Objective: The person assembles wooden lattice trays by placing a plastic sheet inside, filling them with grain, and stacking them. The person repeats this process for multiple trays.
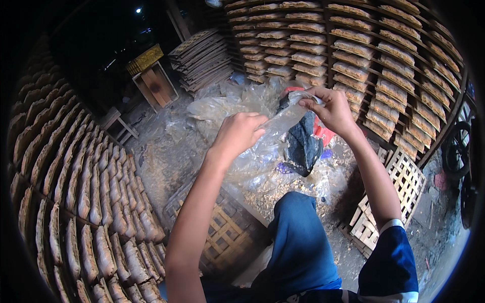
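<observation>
Two hands gripping one clear plastic bag (283, 123) with dark lumpy contents: left hand (237, 134) clenched on its side, right hand (328, 108) pinching its mouth. Mouth not yet closed. Beneath bag, crumpled clear plastic sheeting (222, 108); beyond, wooden racks (364, 55).

Both forearms are bare, and so are the left hand (237, 132) and right hand (331, 108). The right upper arm wears a short dark blue sleeve (389, 262) with a white band at the cuff. Blue trousers (300, 242) cover one knee; the fabric looks like cotton, though the view is too distorted to say.
</observation>
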`<control>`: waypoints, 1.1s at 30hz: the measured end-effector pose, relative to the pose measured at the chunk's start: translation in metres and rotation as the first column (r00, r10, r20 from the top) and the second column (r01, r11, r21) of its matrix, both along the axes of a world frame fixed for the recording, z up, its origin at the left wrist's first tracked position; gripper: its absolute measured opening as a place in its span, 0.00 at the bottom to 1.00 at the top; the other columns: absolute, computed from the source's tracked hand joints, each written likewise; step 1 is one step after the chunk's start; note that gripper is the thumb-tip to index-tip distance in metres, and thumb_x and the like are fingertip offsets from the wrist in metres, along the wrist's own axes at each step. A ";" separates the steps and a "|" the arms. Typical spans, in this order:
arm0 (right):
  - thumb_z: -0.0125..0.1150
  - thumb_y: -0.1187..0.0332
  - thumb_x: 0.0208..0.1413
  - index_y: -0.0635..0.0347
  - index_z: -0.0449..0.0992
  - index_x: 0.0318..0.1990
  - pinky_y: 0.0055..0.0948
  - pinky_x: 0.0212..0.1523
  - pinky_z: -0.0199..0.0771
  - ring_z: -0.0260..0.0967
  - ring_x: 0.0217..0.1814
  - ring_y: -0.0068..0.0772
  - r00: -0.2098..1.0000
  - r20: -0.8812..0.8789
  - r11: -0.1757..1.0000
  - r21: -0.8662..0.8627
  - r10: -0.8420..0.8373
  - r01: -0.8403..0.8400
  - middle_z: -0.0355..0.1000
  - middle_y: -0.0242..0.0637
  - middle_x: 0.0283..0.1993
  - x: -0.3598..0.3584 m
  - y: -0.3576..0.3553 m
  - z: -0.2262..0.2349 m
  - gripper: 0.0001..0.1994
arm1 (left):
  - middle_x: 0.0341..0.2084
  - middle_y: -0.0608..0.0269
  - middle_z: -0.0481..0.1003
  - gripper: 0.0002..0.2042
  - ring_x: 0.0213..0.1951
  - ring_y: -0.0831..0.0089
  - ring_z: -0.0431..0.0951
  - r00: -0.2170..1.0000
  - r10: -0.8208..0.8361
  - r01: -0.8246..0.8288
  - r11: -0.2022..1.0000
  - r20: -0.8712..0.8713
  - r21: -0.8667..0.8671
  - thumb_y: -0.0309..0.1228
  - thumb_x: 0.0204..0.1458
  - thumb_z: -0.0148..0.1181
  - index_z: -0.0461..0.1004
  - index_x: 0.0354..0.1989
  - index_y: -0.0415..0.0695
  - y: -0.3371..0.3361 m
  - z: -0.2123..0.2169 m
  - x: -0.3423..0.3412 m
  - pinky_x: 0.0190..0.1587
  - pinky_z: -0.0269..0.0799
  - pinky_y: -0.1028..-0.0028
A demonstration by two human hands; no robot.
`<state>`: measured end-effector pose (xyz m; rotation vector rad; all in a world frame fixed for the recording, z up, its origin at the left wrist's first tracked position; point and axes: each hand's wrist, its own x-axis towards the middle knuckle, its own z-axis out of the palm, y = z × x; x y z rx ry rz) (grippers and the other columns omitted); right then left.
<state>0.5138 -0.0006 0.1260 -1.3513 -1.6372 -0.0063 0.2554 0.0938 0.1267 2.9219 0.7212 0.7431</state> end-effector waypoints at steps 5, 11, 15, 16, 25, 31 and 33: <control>0.58 0.81 0.48 0.64 0.83 0.40 0.38 0.47 0.78 0.81 0.43 0.51 0.987 0.104 0.990 -0.061 -0.123 0.130 0.81 0.47 0.37 0.037 -0.008 -0.010 0.12 | 0.37 0.50 0.83 0.14 0.40 0.52 0.83 0.961 0.275 -0.275 0.959 -0.005 -0.074 0.30 0.48 0.73 0.84 0.46 0.47 0.020 0.003 -0.041 0.45 0.78 0.62; 0.59 0.78 0.43 0.62 0.77 0.53 0.45 0.68 0.65 0.67 0.66 0.54 0.955 0.280 0.994 -0.024 -0.098 0.109 0.70 0.52 0.63 0.062 -0.029 -0.032 0.24 | 0.37 0.52 0.83 0.12 0.38 0.52 0.83 0.961 0.268 -0.259 0.958 0.062 -0.126 0.29 0.47 0.73 0.85 0.43 0.47 0.016 0.017 -0.024 0.43 0.78 0.61; 0.72 0.66 0.47 0.55 0.76 0.57 0.51 0.70 0.60 0.69 0.65 0.51 0.970 0.240 0.987 0.136 0.047 -0.082 0.71 0.54 0.62 -0.040 -0.013 0.001 0.27 | 0.33 0.51 0.82 0.12 0.38 0.50 0.83 0.990 0.115 -0.114 0.993 0.083 -0.017 0.30 0.47 0.72 0.85 0.42 0.50 0.003 0.014 -0.010 0.44 0.78 0.59; 0.72 0.65 0.48 0.55 0.77 0.56 0.50 0.68 0.62 0.72 0.61 0.49 0.950 0.309 0.997 0.052 0.038 -0.056 0.74 0.52 0.58 -0.040 -0.006 -0.001 0.25 | 0.33 0.51 0.82 0.12 0.38 0.51 0.83 0.994 0.088 -0.088 0.996 0.071 -0.004 0.30 0.47 0.72 0.85 0.42 0.50 0.000 0.014 -0.001 0.44 0.78 0.59; 0.67 0.69 0.53 0.49 0.87 0.41 0.35 0.57 0.66 0.79 0.36 0.41 0.817 0.546 0.960 -0.077 -0.185 0.269 0.82 0.38 0.30 0.085 0.007 -0.101 0.09 | 0.33 0.54 0.84 0.12 0.38 0.55 0.84 0.973 0.223 -0.220 0.974 0.054 -0.059 0.28 0.45 0.73 0.87 0.39 0.53 0.008 0.038 -0.022 0.45 0.79 0.63; 0.73 0.64 0.45 0.53 0.62 0.71 0.59 0.74 0.51 0.53 0.78 0.54 0.874 0.464 0.949 -0.186 -0.145 0.256 0.52 0.46 0.78 0.035 -0.028 -0.052 0.42 | 0.33 0.53 0.83 0.13 0.37 0.54 0.85 0.973 0.132 -0.107 0.985 0.189 -0.134 0.26 0.45 0.74 0.83 0.41 0.50 0.019 0.016 -0.017 0.41 0.78 0.63; 0.77 0.57 0.43 0.53 0.64 0.70 0.53 0.74 0.53 0.53 0.77 0.57 0.917 0.398 0.999 -0.035 -0.018 0.035 0.59 0.48 0.75 -0.020 -0.026 -0.016 0.44 | 0.35 0.52 0.83 0.15 0.39 0.56 0.85 0.972 0.096 -0.063 0.985 0.212 -0.159 0.25 0.45 0.74 0.78 0.42 0.45 0.012 0.010 -0.005 0.42 0.78 0.65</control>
